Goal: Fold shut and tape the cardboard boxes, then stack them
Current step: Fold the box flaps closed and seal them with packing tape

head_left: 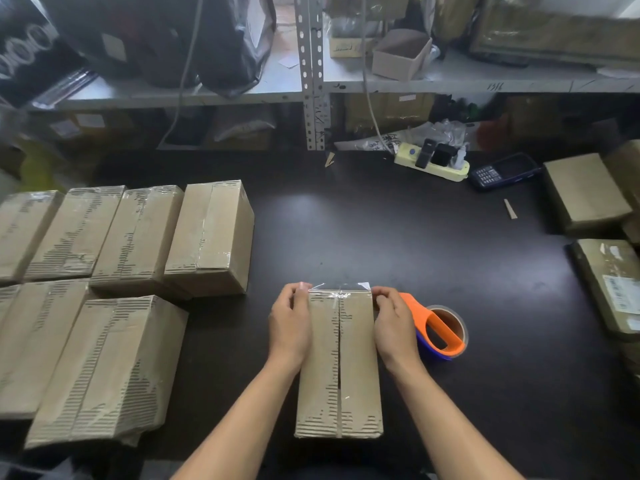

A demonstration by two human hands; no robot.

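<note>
Cardboard box [339, 362] lies between both hands, fingers [298, 292] pinching tape [339, 288] at its far edge.

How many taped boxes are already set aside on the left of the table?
6: four in the back row, two in front. More may lie past the left edge.

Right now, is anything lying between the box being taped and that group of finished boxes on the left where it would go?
Nothing visible: between the box being taped and the taped boxes lies only bare dark tabletop. The tape dispenser lies on the opposite side.
</note>
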